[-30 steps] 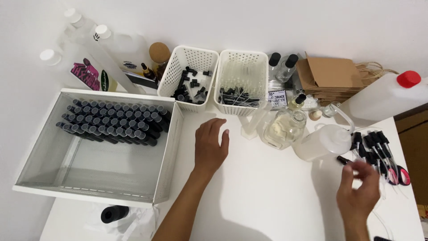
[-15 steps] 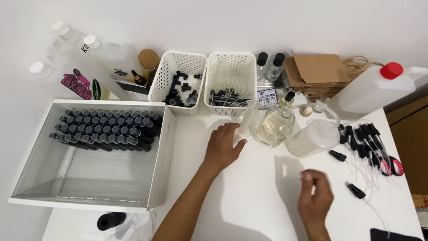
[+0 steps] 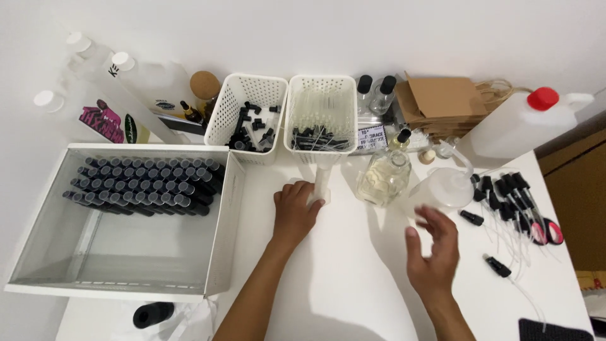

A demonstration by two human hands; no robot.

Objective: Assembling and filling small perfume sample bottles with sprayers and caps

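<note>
My left hand (image 3: 294, 213) rests on the white table with its fingers closed round a small clear vial (image 3: 322, 182) that stands just in front of the two white baskets. My right hand (image 3: 432, 251) hovers over the table, blurred, with spread fingers and nothing in it. It is just below a clear plastic funnel-shaped jug (image 3: 445, 187). A squat glass bottle of pale yellow liquid (image 3: 382, 178) stands between the two hands. A loose black spray pump (image 3: 498, 266) lies to the right of my right hand.
A white bin (image 3: 222, 240) on the left holds rows of black-capped vials (image 3: 145, 184). One basket (image 3: 235, 107) holds black caps, the other (image 3: 320, 85) spray tubes. Several black pumps (image 3: 509, 194), red-handled scissors (image 3: 548, 232), a red-capped white jug (image 3: 521, 126) and brown paper bags (image 3: 444, 100) are at the right.
My left hand slid toward the baskets and closed on the clear vial. My right hand moved in from the pumps toward the middle and opened its fingers.
</note>
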